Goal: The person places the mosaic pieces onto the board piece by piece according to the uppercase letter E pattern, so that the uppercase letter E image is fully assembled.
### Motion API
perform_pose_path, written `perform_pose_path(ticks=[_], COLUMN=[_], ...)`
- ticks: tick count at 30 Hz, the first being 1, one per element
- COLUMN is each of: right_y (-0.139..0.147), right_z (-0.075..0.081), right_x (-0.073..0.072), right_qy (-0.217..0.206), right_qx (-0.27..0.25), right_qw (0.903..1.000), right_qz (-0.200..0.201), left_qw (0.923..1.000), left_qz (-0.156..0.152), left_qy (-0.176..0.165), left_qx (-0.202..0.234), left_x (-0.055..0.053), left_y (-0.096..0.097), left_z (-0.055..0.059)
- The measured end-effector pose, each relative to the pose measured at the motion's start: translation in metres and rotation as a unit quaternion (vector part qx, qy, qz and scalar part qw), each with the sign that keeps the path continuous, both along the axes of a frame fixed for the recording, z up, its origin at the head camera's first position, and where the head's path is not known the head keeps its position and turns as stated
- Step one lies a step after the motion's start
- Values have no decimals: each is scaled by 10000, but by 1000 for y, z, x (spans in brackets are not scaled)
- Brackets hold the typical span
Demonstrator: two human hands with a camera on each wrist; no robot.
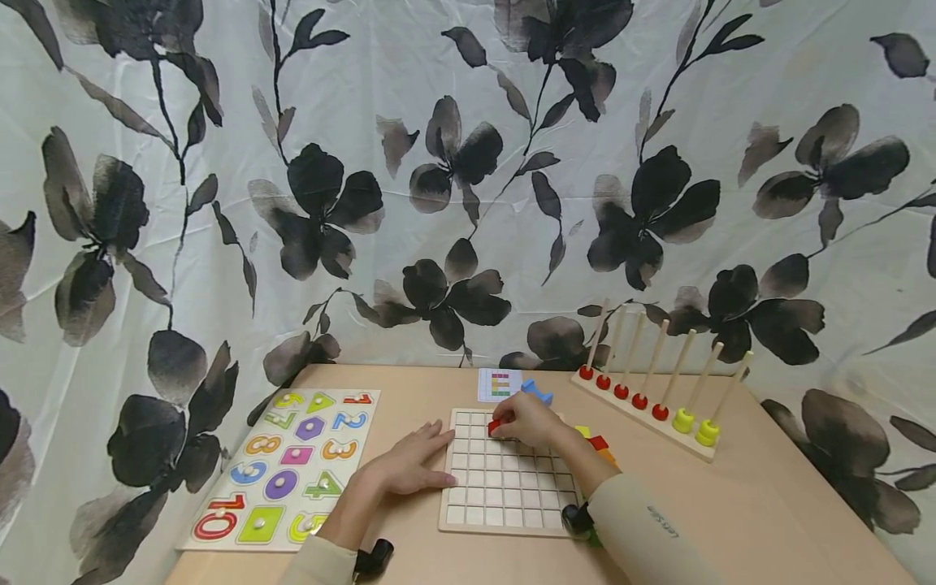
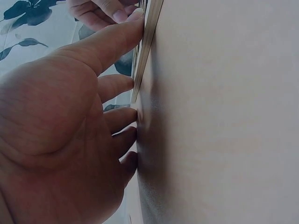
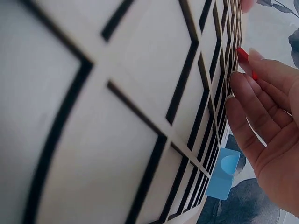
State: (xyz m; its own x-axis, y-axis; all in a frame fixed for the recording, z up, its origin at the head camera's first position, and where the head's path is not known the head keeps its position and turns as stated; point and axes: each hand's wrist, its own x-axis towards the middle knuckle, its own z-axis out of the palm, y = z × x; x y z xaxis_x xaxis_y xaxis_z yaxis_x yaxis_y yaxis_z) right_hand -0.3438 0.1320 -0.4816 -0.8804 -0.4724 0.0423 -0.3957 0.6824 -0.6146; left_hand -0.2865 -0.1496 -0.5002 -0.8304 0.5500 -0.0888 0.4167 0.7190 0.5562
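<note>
The right hand (image 1: 534, 420) pinches a small flat red block (image 1: 493, 426) at the far part of the pale wooden grid board (image 1: 468, 513); the left hand (image 1: 409, 461), fingers extended, touches its left edge. I'd square the block before releasing.

left hand (image 1: 411, 465): fingers extended | right hand (image 1: 532, 419): pinching, probably thumb and index

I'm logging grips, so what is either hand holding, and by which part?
The right hand pinches a red piece in its fingertips; the fingers hide exactly which part. The left hand holds nothing, its thumb touching the edge of the grid board.
</note>
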Motion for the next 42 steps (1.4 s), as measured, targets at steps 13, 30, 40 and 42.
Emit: perform_pose_path(ticks=[13, 30, 40, 42], right_y=[-6, -5, 9, 15], right_z=[-3, -4, 16, 22], right_x=[1, 0, 15, 21], right_qy=[-90, -229, 322, 545], right_qx=[45, 287, -307, -421], right_qw=[9999, 9993, 9990, 9974], right_qz=[-14, -35, -81, -223], left_qw=[10000, 10000, 10000, 10000], left_qz=[24, -11, -18, -29], left_qy=[-32, 33, 49, 63], left_qx=[-10, 9, 13, 8], left_x=[-1, 0, 0, -1], left_y=[-2, 0, -1, -1], left_z=[0, 1, 0, 0])
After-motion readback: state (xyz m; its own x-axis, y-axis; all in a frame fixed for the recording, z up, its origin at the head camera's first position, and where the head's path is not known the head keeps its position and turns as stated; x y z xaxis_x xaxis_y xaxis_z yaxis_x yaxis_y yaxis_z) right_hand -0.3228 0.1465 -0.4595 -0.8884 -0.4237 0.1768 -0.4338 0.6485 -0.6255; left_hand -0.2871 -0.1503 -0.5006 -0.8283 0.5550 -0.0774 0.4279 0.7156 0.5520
